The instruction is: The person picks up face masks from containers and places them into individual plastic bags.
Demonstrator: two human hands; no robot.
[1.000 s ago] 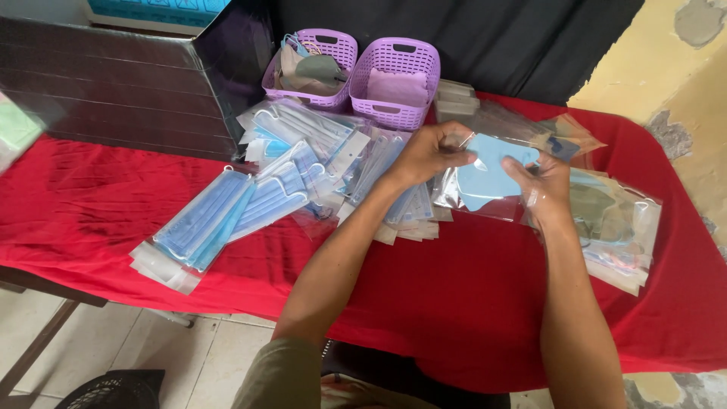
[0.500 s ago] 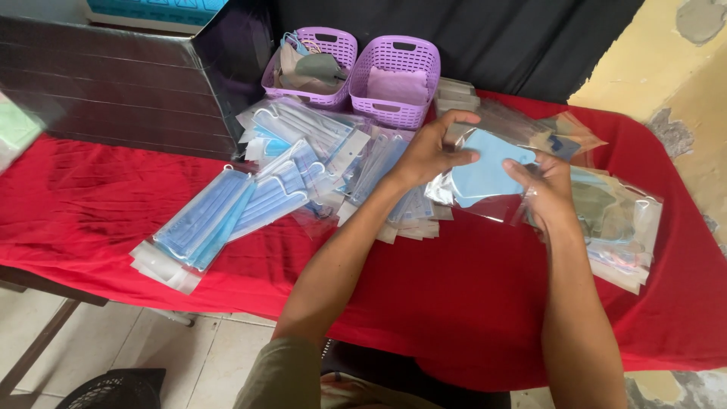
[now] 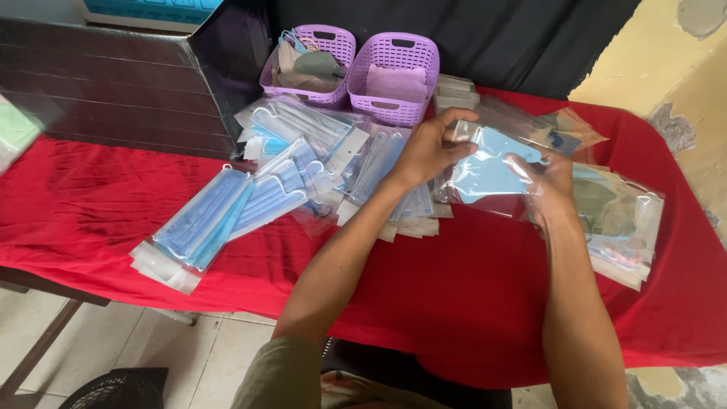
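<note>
My left hand (image 3: 433, 146) and my right hand (image 3: 548, 184) hold a clear plastic bag with a light blue face mask (image 3: 488, 168) inside it, lifted a little above the red tablecloth (image 3: 469, 303). The left hand grips the bag's top left edge; the right hand pinches its right side. Under and beside the right hand lies a pile of bagged masks (image 3: 617, 220) in grey-green and blue.
Packs of blue pleated masks (image 3: 216, 216) fan out on the left and middle of the table. Two purple baskets (image 3: 394, 72) with cloth masks stand at the back. A dark box (image 3: 136, 87) sits at the back left. A black bin (image 3: 113, 390) is on the tiled floor.
Both hands have lifted the bagged blue mask slightly and shifted their grip on it; the left hand has moved up to the bag's top edge.
</note>
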